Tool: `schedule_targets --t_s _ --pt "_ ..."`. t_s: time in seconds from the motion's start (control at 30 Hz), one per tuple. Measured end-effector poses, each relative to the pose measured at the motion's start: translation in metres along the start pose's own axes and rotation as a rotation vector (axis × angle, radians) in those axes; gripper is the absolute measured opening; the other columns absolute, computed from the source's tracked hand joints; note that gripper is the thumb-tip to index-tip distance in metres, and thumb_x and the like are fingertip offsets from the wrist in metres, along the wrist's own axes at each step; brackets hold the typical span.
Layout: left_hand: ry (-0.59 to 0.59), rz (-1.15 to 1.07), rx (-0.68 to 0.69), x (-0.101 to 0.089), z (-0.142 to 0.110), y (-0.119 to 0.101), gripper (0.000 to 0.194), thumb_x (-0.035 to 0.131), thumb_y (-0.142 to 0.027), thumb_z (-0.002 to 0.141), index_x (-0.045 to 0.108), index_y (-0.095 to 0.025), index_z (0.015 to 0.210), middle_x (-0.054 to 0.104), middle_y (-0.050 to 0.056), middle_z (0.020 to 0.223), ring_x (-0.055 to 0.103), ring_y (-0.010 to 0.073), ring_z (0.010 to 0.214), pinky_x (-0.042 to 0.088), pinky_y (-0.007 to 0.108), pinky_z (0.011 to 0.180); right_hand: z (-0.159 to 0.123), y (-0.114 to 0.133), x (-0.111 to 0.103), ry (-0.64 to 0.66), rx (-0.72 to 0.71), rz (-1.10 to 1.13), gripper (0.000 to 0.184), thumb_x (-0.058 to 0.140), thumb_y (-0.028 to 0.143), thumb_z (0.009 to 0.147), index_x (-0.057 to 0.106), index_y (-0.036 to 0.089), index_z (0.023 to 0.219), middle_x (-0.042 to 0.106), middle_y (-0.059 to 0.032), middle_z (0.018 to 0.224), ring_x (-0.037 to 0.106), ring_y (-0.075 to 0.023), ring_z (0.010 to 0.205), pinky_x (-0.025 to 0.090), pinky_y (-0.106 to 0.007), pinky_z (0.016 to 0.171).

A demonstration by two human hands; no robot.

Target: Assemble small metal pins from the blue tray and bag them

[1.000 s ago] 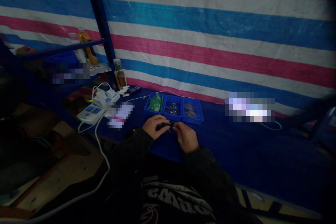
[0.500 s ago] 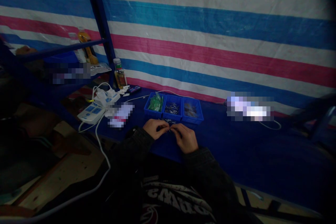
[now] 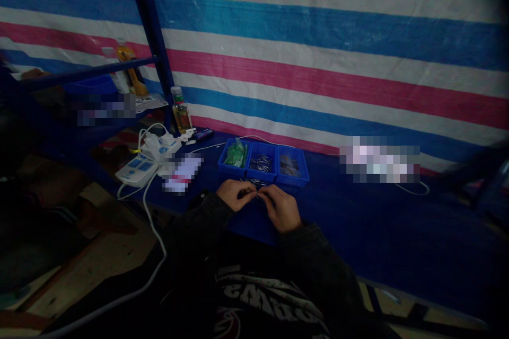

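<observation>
My left hand (image 3: 235,194) and my right hand (image 3: 282,208) meet fingertip to fingertip above the blue table. Both are closed in a pinch around something tiny and pale, too small to name. Just beyond the fingers lie several thin metal pins (image 3: 258,183). Behind them stand three joined blue bins. The left bin (image 3: 231,171) has green plastic pieces (image 3: 237,153) in it, the middle bin (image 3: 260,175) dark metal pins (image 3: 261,162), and the right bin (image 3: 293,178) small brownish pieces (image 3: 289,164) that I cannot make out.
A white power strip (image 3: 137,169) with plugs and cables sits at the left, beside a blurred-out phone (image 3: 183,172). A bottle (image 3: 182,114) stands by the blue frame post (image 3: 153,32). Another blurred bright object (image 3: 379,159) is at the right. A striped sheet (image 3: 318,63) hangs behind.
The view has shifted very slightly. Both hands keep nearly the same place and pinch, with only small movement at the fingertips.
</observation>
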State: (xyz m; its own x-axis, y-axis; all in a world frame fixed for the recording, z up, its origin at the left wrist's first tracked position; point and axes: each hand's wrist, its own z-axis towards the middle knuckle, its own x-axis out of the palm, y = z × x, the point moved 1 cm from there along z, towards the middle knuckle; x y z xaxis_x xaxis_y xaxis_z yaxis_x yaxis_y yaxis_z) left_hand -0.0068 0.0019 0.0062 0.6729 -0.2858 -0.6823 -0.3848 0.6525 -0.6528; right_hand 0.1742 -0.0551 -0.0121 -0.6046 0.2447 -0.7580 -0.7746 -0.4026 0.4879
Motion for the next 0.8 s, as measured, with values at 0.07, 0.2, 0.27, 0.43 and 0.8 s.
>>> schedule_targets --t_s 0.07,0.2,0.27,0.43,0.8 --pt "0.003 0.0 -0.004 -0.0002 0.0001 -0.0005 0.015 0.06 -0.026 0.087 0.073 -0.018 0.088 0.072 0.001 0.074 0.061 0.011 0.061 0.044 0.02 0.06 0.0002 0.0002 -0.0006 0.008 0.015 -0.022 0.024 0.043 0.029 0.1 0.065 0.023 0.098 0.07 -0.0043 0.097 0.067 -0.0159 0.087 0.048 -0.024 0.082" --pt "-0.006 0.009 -0.012 0.0 0.0 -0.0002 0.016 0.06 -0.027 0.088 0.073 -0.018 0.087 0.072 0.002 0.075 0.061 0.0113 0.062 0.044 0.02 0.06 0.0004 0.0003 -0.001 0.02 0.041 -0.026 0.026 0.041 0.03 0.101 0.065 0.022 0.096 0.07 -0.0042 0.095 0.067 -0.0161 0.088 0.047 -0.024 0.082" --pt "-0.021 0.017 -0.012 0.0001 -0.0001 0.0003 0.017 0.059 -0.027 0.088 0.073 -0.017 0.087 0.072 0.002 0.074 0.062 0.0115 0.062 0.045 0.02 0.06 0.0002 -0.0001 -0.0006 0.009 0.043 -0.004 0.022 0.043 0.03 0.1 0.063 0.022 0.102 0.07 -0.0046 0.099 0.067 -0.0163 0.091 0.047 -0.024 0.083" --pt "-0.017 0.036 -0.007 0.0002 0.0004 0.0011 0.017 0.058 -0.027 0.088 0.072 -0.017 0.087 0.072 0.002 0.073 0.062 0.0117 0.062 0.045 0.02 0.061 0.0 -0.0009 0.0003 0.01 0.011 0.024 0.019 0.044 0.027 0.098 0.06 0.022 0.108 0.069 -0.0048 0.105 0.066 -0.017 0.094 0.048 -0.025 0.084" --pt "-0.023 0.012 -0.021 0.0022 0.0003 0.0023 0.018 0.058 -0.028 0.089 0.072 -0.017 0.087 0.071 0.002 0.071 0.062 0.0115 0.062 0.045 0.019 0.061 0.0004 -0.0004 0.0001 -0.009 0.058 -0.011 0.019 0.042 0.029 0.099 0.06 0.022 0.102 0.07 -0.0051 0.1 0.066 -0.0175 0.091 0.046 -0.025 0.082"
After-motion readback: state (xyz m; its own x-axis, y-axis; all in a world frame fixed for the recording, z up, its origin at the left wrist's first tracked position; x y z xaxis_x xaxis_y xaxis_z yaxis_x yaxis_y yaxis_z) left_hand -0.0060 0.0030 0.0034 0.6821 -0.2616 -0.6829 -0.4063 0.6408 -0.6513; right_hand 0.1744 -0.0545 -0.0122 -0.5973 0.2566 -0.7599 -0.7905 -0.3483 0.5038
